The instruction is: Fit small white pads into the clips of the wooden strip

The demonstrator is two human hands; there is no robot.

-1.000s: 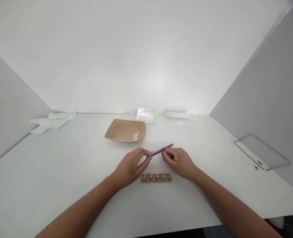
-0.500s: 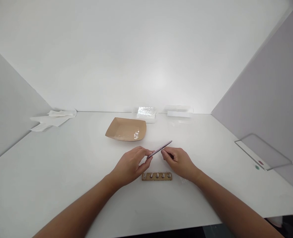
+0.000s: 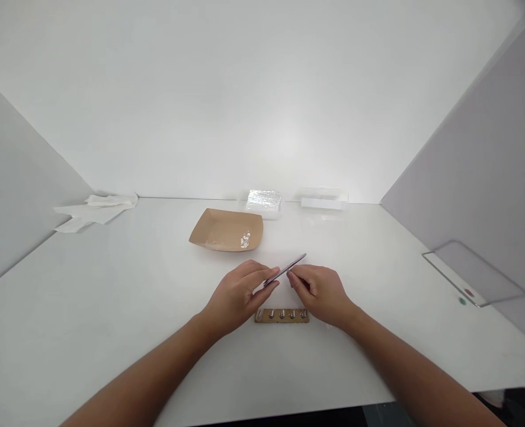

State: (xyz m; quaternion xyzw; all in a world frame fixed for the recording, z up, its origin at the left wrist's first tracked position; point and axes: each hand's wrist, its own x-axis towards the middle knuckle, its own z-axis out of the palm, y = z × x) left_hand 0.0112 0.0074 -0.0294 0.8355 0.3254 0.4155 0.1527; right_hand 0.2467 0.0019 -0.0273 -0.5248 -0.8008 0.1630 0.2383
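Note:
My left hand (image 3: 238, 295) pinches the lower left end of a thin, flat card-like panel (image 3: 294, 263), which is tilted and seen nearly edge-on. Close against the panel's lower side, the thumb and fingers of my right hand (image 3: 322, 292) are pressed together; whatever lies between them is hidden. Below both hands a brown strip (image 3: 276, 320) rests on the table, bearing several small shiny metal pieces. Behind my left hand stands a brown paper tray (image 3: 220, 225) with small whitish bits (image 3: 245, 240) in its right part.
Crumpled white tissues (image 3: 98, 210) lie at the back left. Along the back wall are a clear plastic-wrapped packet (image 3: 263, 200) and a translucent white box (image 3: 323, 203). A wire frame (image 3: 502, 271) leans on the right wall, near a small green spot (image 3: 462, 301) on the table.
Very little differs. The panel's upper end has dipped slightly and shifted a touch left, and my right fingertips have moved slightly left along it. The view has shifted a little.

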